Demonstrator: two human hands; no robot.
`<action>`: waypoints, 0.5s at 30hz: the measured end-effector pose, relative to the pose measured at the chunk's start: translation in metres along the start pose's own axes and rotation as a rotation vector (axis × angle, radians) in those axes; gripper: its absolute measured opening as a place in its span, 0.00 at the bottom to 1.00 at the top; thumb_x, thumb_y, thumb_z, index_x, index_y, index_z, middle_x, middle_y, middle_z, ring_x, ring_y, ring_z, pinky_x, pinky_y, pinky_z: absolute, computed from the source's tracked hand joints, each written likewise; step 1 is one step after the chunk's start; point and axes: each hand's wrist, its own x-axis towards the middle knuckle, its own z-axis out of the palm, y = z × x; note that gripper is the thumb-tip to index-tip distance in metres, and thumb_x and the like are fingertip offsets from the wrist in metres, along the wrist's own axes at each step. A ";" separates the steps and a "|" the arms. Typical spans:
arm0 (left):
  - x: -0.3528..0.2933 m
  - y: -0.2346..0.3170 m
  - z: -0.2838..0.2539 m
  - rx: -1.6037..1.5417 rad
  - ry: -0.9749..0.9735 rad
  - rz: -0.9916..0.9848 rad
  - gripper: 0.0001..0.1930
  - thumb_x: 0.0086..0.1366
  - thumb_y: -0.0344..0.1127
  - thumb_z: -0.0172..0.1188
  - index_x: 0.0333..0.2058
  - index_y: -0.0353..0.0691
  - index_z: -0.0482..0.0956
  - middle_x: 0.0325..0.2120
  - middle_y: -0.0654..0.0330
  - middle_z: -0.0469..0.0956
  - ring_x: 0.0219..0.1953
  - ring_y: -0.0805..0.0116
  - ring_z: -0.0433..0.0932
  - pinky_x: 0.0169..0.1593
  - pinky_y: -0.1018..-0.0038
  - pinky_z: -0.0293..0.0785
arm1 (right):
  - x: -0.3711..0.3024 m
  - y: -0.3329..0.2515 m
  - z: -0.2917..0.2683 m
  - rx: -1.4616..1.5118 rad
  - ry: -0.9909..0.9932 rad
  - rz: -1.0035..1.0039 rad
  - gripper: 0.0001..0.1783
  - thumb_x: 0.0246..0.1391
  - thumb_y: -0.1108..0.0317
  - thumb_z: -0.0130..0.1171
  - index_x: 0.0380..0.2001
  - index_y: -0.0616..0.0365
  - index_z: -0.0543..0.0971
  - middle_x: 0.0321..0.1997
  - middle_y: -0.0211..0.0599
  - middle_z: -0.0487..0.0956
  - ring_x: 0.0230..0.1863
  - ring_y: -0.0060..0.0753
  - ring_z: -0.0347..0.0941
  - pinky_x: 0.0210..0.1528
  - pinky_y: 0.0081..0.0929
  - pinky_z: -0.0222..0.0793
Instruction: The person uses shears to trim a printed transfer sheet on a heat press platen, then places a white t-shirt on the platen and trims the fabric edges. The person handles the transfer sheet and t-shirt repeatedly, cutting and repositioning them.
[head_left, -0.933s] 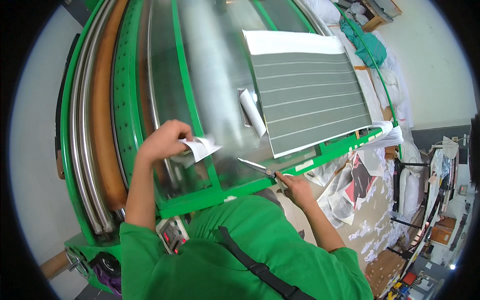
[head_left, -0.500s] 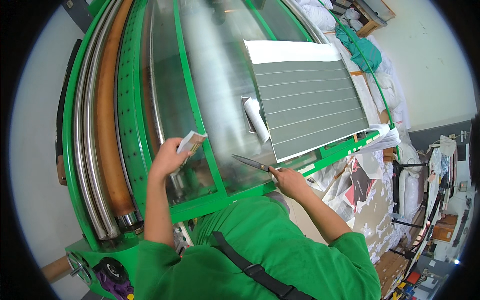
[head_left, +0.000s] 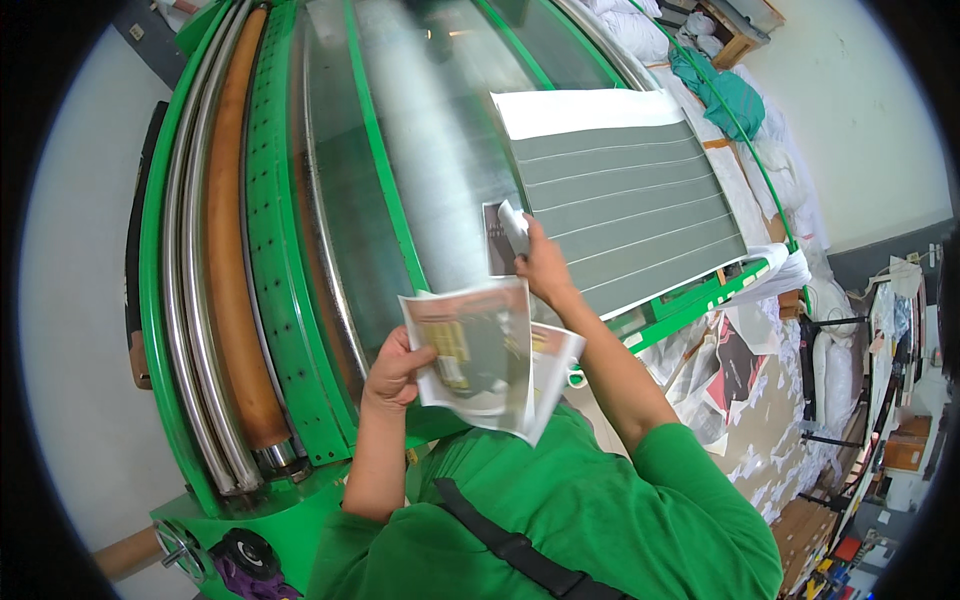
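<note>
My left hand [head_left: 393, 368] is closed on the edge of several printed paper sheets [head_left: 475, 355], thumb on top. The upper sheet has a brown-pink top, a grey middle and a yellowish block, slightly blurred. My right hand [head_left: 546, 264] reaches past them and pinches a small curled print [head_left: 515, 230], white on its rolled side and dark on its face. A large grey sheet [head_left: 620, 190] with pale lines and a white band lies just beyond that hand. A small pale loop [head_left: 576, 378] shows beside the held sheets; I cannot make out what it belongs to.
Under the prints is a green-framed machine [head_left: 395, 220] with transparent panels. Steel rollers [head_left: 180, 300] and a brown roller [head_left: 232, 300] run along its left. Paper scraps [head_left: 740, 400] litter the floor at right, near white wrapped bundles [head_left: 770, 175].
My left hand has come right and nearer, and its sheets are now spread flat. My right hand has gone from the scissors to the curled print. The scissors can no longer be made out.
</note>
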 end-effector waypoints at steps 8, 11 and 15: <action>0.061 -0.019 0.035 0.679 -0.080 0.168 0.19 0.60 0.24 0.72 0.51 0.31 0.86 0.74 0.52 0.63 0.65 0.67 0.75 0.64 0.69 0.72 | -0.105 -0.003 -0.075 1.235 -0.277 0.213 0.32 0.59 0.78 0.64 0.67 0.67 0.69 0.58 0.44 0.83 0.56 0.36 0.82 0.57 0.31 0.79; 0.075 -0.011 0.096 0.639 -0.045 0.106 0.15 0.62 0.27 0.70 0.49 0.33 0.87 0.61 0.54 0.79 0.55 0.72 0.81 0.55 0.72 0.76 | -0.143 0.039 -0.083 1.425 -0.346 0.265 0.31 0.57 0.78 0.64 0.65 0.65 0.72 0.59 0.43 0.83 0.58 0.36 0.81 0.61 0.31 0.77; 0.094 -0.021 0.146 1.271 -0.133 0.116 0.06 0.62 0.24 0.67 0.38 0.34 0.85 0.33 0.59 0.87 0.34 0.64 0.85 0.39 0.65 0.78 | -0.184 0.080 -0.101 1.526 -0.328 0.186 0.30 0.58 0.77 0.63 0.65 0.60 0.73 0.58 0.37 0.84 0.58 0.33 0.82 0.62 0.37 0.77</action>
